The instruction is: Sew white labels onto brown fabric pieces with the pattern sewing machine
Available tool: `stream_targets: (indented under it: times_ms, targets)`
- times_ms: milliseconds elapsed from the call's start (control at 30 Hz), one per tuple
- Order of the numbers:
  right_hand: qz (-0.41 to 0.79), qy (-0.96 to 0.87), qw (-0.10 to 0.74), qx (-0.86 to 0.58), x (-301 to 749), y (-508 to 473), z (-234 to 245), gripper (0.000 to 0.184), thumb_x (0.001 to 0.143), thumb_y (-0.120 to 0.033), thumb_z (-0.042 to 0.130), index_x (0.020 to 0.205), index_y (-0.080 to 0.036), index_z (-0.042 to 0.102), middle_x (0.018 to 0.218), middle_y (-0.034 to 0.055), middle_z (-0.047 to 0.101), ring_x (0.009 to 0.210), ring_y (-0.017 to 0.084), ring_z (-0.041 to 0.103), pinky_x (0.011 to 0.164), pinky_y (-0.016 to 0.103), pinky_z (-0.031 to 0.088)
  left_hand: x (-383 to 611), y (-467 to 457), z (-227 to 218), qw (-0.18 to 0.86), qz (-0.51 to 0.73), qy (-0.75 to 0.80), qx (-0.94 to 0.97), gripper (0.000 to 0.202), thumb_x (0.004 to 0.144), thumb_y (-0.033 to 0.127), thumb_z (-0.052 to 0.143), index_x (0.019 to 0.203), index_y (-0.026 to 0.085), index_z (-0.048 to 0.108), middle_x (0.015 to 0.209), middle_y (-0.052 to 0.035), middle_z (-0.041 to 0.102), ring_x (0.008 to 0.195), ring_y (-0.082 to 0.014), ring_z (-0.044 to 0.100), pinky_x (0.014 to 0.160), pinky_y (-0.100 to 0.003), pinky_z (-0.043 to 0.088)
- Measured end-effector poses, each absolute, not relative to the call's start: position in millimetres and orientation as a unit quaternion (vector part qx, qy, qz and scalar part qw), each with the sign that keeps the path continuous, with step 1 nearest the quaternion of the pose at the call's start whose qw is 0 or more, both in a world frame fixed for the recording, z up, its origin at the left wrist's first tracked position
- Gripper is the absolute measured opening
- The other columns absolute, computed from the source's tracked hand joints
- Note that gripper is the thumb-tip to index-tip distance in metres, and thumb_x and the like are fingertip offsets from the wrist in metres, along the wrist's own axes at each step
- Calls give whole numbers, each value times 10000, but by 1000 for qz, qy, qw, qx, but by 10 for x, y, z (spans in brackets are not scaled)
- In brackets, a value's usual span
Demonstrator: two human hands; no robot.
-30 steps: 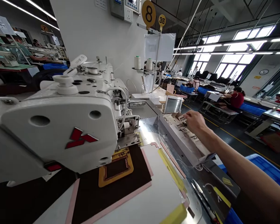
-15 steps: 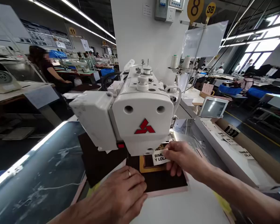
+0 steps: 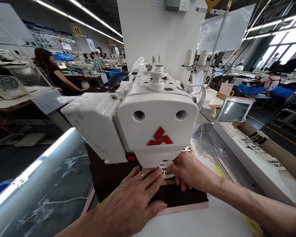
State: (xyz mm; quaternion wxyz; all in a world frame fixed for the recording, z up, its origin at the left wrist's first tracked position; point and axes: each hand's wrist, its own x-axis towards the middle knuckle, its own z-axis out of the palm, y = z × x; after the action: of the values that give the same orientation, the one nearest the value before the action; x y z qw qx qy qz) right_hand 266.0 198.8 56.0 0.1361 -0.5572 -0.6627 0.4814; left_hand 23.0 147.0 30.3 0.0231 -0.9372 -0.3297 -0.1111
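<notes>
— What has changed?
— The label (image 3: 167, 173) now sits farther left, partly beneath the machine (image 3: 158, 128). The left hand (image 3: 138, 194), flat over the dark sheet (image 3: 187, 196), has reached its left edge; the right hand (image 3: 187, 169) pinches its right.
— What surrounds it?
— The machine hides its far part. Two spools (image 3: 189, 58), far right; one box (image 3: 251, 164), right.

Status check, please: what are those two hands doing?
Right hand gripping white label by its right side. Left hand flat over dark panel, fingertips near label. Machine head blocking view behind.
</notes>
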Motion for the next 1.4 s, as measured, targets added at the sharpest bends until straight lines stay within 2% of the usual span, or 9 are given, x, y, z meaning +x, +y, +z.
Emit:
stream_targets:
  times_ms: [100, 200, 300, 400, 567, 833, 1167, 1300, 1400]
  targets:
    - [328, -738, 182, -561, 2708, 1935, 509, 121, 962, -231, 572, 842, -238, 571, 737, 53, 677, 647, 221, 666, 561, 317, 479, 242, 1461, 314, 15, -125, -336, -933, 533, 1068, 513, 609, 1472, 166, 593, 1484, -79, 643, 1356, -292, 610, 1152, -439, 494]
    - [130, -857, 227, -445, 2750, 1825, 421, 227, 1060, -214, 465, 921, -227, 645, 910, 87, 707, 788, 236, 669, 667, 358, 515, 265, 1438, 334, 26, -128, -334, -933, 535, 1072, 515, 598, 1450, 136, 605, 1446, -95, 670, 1331, -307, 625, 1122, -452, 517]
    - [74, -916, 213, -331, 2787, 1759, 336, 264, 1118, -263, 450, 1132, -186, 702, 1094, 108, 757, 944, 261, 687, 804, 414, 567, 276, 1426, 345, 10, -134, -330, -934, 526, 1069, 510, 606, 1428, 127, 620, 1436, -113, 672, 1328, -301, 623, 1122, -438, 523]
    - [39, -943, 170, -282, 2857, 1796, 287, 378, 1133, -386, 460, 1349, -147, 658, 1302, 132, 738, 1071, 291, 681, 886, 458, 571, 242, 1422, 318, -2, -139, -333, -932, 537, 1068, 493, 615, 1479, 150, 585, 1488, -108, 635, 1370, -286, 593, 1157, -421, 502]
    - [33, -965, 127, -229, 2985, 1932, 295, 456, 1131, -473, 458, 1431, -172, 623, 1439, 97, 680, 1169, 272, 647, 991, 456, 529, 135, 1428, 200, -5, -120, -342, -932, 611, 1076, 499, 597, 1589, 193, 468, 1615, -90, 506, 1456, -292, 519, 1231, -463, 427]
    - [29, -968, 123, -215, 3020, 1892, 260, 504, 1137, -477, 442, 1515, -162, 549, 1573, 83, 574, 1343, 303, 569, 1089, 502, 460, 127, 1453, 183, 10, -90, -352, -932, 654, 1080, 561, 560, 1613, 209, 424, 1626, -66, 490, 1432, -305, 544, 1196, -492, 456]
    - [81, -962, 149, -212, 3023, 1953, 272, 544, 1079, -597, 511, 1417, -192, 642, 1473, 81, 662, 1291, 266, 603, 1065, 454, 458, 176, 1472, 222, -36, -99, -372, -922, 643, 1054, 609, 582, 1570, 239, 481, 1590, -89, 536, 1387, -304, 589, 1194, -492, 451]
    - [81, -960, 155, -218, 3014, 1954, 224, 653, 1042, -671, 526, 1455, -172, 608, 1488, 105, 646, 1263, 279, 599, 1053, 466, 446, 208, 1468, 258, -39, -95, -386, -917, 632, 1065, 603, 563, 1570, 235, 468, 1581, -76, 546, 1387, -295, 585, 1196, -492, 448]
    - [89, -960, 153, -216, 3011, 1956, 214, 637, 1037, -679, 528, 1440, -194, 616, 1477, 102, 653, 1235, 272, 602, 1034, 453, 439, 211, 1478, 277, -42, -73, -390, -917, 627, 1077, 615, 525, 1579, 249, 446, 1604, -57, 522, 1390, -294, 584, 1184, -502, 456]
